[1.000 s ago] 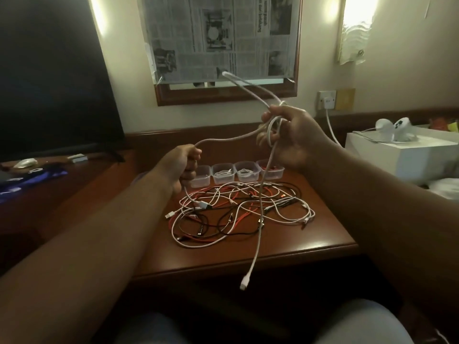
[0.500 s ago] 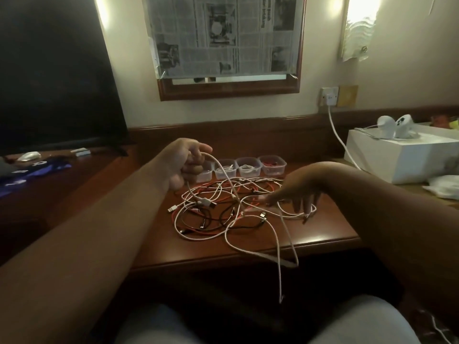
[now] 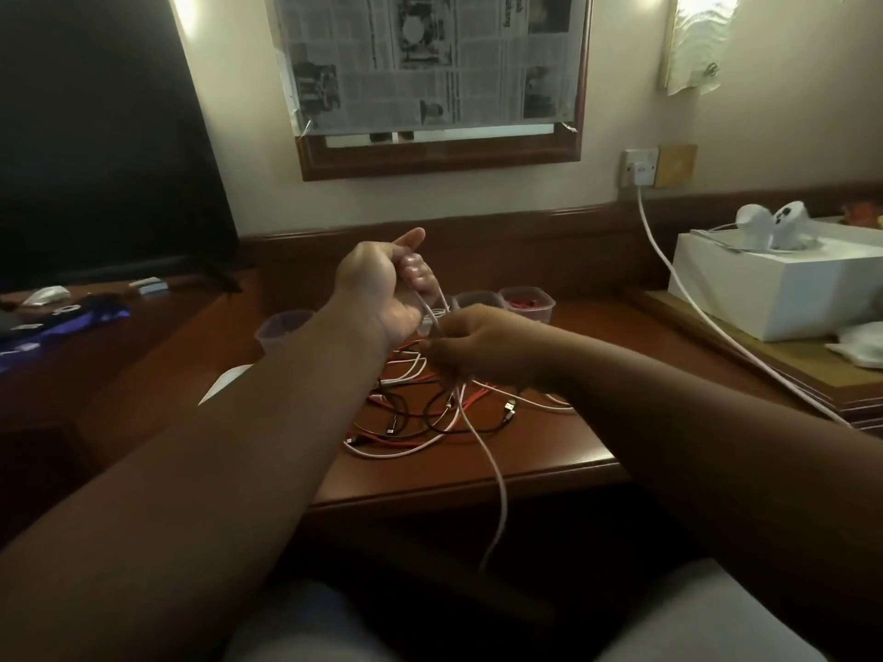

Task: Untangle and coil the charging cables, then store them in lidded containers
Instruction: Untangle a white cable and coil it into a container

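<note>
My left hand (image 3: pixel 382 289) is raised above the desk, fingers curled round one end of a white charging cable (image 3: pixel 492 475). My right hand (image 3: pixel 482 351) sits just below and right of it and pinches the same cable, whose free length hangs past the desk's front edge toward my lap. Under both hands lies a tangle of white, red and black cables (image 3: pixel 430 413) on the wooden desk (image 3: pixel 478 475). Small clear plastic containers (image 3: pixel 525 301) stand in a row behind the tangle, partly hidden by my hands; one holds something red.
A dark TV screen (image 3: pixel 95 136) fills the left. A white box (image 3: pixel 774 289) with white devices on top stands at the right, and a white cord (image 3: pixel 669 279) runs from a wall socket down across the desk. Another container (image 3: pixel 282 327) sits left of my forearm.
My right hand came down from holding the cable high, reached over the tangle, and now pinches the cable just below my left hand. The left hand rose slightly.
</note>
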Demonstrator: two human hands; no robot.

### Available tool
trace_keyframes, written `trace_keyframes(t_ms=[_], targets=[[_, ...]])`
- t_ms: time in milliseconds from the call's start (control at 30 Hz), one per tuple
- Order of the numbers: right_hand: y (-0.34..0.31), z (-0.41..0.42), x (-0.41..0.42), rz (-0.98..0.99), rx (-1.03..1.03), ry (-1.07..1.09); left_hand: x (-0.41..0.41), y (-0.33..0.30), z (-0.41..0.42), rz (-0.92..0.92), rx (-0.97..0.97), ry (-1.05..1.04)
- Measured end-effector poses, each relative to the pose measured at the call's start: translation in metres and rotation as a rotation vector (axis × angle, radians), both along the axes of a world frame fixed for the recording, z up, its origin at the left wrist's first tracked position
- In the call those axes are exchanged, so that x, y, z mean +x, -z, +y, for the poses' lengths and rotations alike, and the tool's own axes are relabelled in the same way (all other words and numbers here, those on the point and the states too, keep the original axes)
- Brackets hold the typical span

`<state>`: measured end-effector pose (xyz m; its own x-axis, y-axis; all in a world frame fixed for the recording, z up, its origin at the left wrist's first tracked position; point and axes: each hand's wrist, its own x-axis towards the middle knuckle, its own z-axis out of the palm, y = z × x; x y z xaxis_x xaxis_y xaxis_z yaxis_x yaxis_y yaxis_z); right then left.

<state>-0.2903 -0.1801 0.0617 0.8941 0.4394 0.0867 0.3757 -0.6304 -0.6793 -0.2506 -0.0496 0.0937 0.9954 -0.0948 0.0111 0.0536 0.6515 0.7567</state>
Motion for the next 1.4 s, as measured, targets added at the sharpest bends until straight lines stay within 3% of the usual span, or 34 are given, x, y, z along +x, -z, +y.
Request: trace_keyframes(t_ms=[67,133,233,367,433,500,567,600,633,700,733,833,933,1000,1067,1133,1167,1233,1300,1367,1400], targets=[[-0.002,0.001,-0.003,0.127,0.170,-0.023,0.001,0.006,-0.001,-0.024,0.129,-0.034],[-0.009,-0.002,-0.003,0.322,0.464,-0.085,0.003,0.017,-0.001,-0.054,0.324,-0.024],[-0.021,-0.006,0.001,0.456,0.887,-0.148,-0.005,0.037,-0.005,-0.028,0.529,0.125],[-0.026,-0.011,0.017,0.373,1.249,-0.098,-0.015,0.052,-0.011,-0.020,0.594,0.300],[-0.022,-0.018,0.030,0.217,1.288,-0.052,-0.014,0.055,-0.010,-0.027,0.610,0.384],[-0.016,-0.029,0.044,-0.102,1.038,0.061,-0.014,0.058,-0.006,-0.039,0.689,0.418],[-0.010,-0.041,0.054,-0.529,0.413,0.176,-0.015,0.059,-0.002,-0.064,0.806,0.390],[-0.006,-0.045,0.057,-0.607,0.102,0.173,-0.014,0.058,0.001,-0.095,0.879,0.350],[-0.003,-0.047,0.057,-0.549,-0.115,0.151,-0.012,0.056,0.005,-0.139,0.956,0.296],[0.004,-0.048,0.056,-0.329,-0.275,0.094,-0.003,0.050,0.011,-0.241,1.088,0.154],[0.008,-0.047,0.055,-0.196,-0.223,0.053,0.002,0.048,0.014,-0.278,1.125,0.088],[0.013,-0.046,0.052,0.391,0.291,-0.088,0.011,0.051,0.019,-0.257,1.040,0.059],[0.017,-0.044,0.050,0.699,0.512,-0.272,0.010,0.066,0.014,-0.159,0.812,0.160],[0.016,-0.039,0.046,0.746,0.761,-0.395,0.004,0.076,0.005,-0.101,0.614,0.227],[0.010,-0.034,0.044,0.749,1.154,-0.431,-0.001,0.084,-0.003,-0.082,0.506,0.252],[0.006,-0.032,0.050,0.646,1.444,-0.346,-0.007,0.089,-0.008,-0.100,0.544,0.269],[0.005,-0.032,0.054,0.516,1.453,-0.274,-0.009,0.092,-0.010,-0.124,0.595,0.273],[0.009,-0.033,0.064,0.112,1.119,-0.080,-0.013,0.092,-0.013,-0.194,0.733,0.257],[0.017,-0.037,0.070,-0.304,0.399,0.127,-0.013,0.085,-0.010,-0.301,0.955,0.181],[0.025,-0.036,0.070,-0.356,-0.195,0.156,-0.009,0.078,-0.002,-0.440,1.183,0.055],[0.028,-0.035,0.066,-0.306,-0.312,0.116,-0.006,0.075,0.002,-0.503,1.231,0.000]])
